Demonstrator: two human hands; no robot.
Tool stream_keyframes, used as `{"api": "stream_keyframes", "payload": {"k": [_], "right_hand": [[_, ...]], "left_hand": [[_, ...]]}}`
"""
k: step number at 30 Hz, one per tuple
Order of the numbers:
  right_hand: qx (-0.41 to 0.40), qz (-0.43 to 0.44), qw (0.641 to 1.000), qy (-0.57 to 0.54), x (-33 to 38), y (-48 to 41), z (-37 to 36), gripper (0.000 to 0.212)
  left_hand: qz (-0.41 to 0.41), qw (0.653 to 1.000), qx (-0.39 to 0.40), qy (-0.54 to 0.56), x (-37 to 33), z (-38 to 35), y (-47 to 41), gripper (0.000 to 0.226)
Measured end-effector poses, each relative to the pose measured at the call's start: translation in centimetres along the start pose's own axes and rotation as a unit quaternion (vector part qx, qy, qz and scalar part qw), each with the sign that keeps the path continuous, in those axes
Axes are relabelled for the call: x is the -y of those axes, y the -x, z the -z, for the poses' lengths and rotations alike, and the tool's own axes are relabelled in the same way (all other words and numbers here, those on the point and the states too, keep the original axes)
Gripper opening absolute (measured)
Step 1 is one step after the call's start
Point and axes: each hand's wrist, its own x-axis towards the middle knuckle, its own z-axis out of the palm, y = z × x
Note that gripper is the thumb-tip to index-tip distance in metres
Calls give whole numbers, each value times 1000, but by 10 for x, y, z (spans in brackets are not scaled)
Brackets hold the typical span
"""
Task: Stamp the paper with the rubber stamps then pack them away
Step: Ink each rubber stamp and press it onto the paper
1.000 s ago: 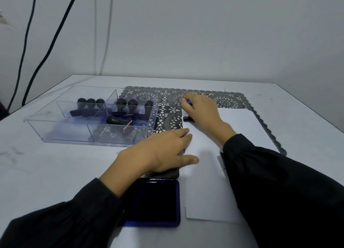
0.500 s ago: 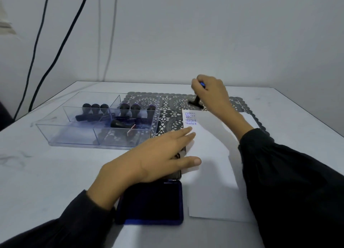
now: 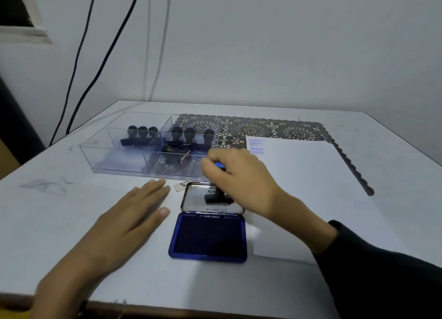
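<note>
My right hand (image 3: 241,177) grips a black rubber stamp (image 3: 218,198) by its blue-topped handle, and the stamp's base hangs over the open lid of the ink pad. The blue ink pad (image 3: 209,237) lies open at the table's front middle. A white paper (image 3: 301,189) to the right bears blue "FRAGILE" prints (image 3: 256,146) at its far left corner. My left hand (image 3: 134,215) lies flat on the table, left of the ink pad, fingers straight. A clear divided tray (image 3: 119,162) at the back left holds several black stamps (image 3: 177,136).
A dark lace placemat (image 3: 275,128) lies under the paper's far edge. Black cables (image 3: 79,62) hang down the wall at the left. The table's right edge runs close to the paper. A small clear scrap (image 3: 179,187) lies in front of the tray.
My right hand carried the stamp from the paper's far corner back toward me, over the ink pad lid. My left hand slid off the lid to the left.
</note>
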Motion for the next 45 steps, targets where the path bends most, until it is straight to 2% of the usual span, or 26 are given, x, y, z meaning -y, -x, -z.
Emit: {"api": "stream_keyframes", "payload": {"k": [4, 10, 14, 19, 26, 30, 33, 35, 38, 41, 45], "right_hand": [[0, 21, 999, 32, 13, 12, -20, 36], [-33, 15, 996, 81, 20, 25, -33, 29], [-92, 34, 986, 136, 23, 29, -43, 26], [-79, 25, 989, 124, 19, 30, -46, 24], [-172, 54, 969, 168, 17, 35, -55, 23], [-163, 50, 971, 168, 17, 34, -52, 24], [-45, 10, 994, 95, 17, 26, -41, 27], [-12, -25, 999, 22, 11, 18, -26, 29], [-91, -47, 994, -33, -10, -7, 6, 32], [-160, -67, 985, 5, -43, -36, 41, 32], [-167, -102, 979, 59, -93, -60, 47, 33]], "left_hand": [[-3, 999, 3, -48, -2, -3, -1, 58], [-13, 998, -8, -59, 0, -5, 0, 72], [-15, 998, -10, -66, 1, -5, -2, 77], [-16, 998, -11, -66, 1, -6, -3, 80], [-22, 997, -14, -71, 4, -7, -3, 81], [-24, 997, -16, -73, 5, -7, -4, 69], [-10, 1000, -22, -10, 7, -5, -5, 53], [-31, 998, -41, 36, 3, -2, -5, 52], [-76, 991, -72, 85, -20, 4, -10, 42], [-147, 984, -60, 80, -51, 7, -23, 39], [-226, 974, 3, 19, -88, -2, -53, 45]]}}
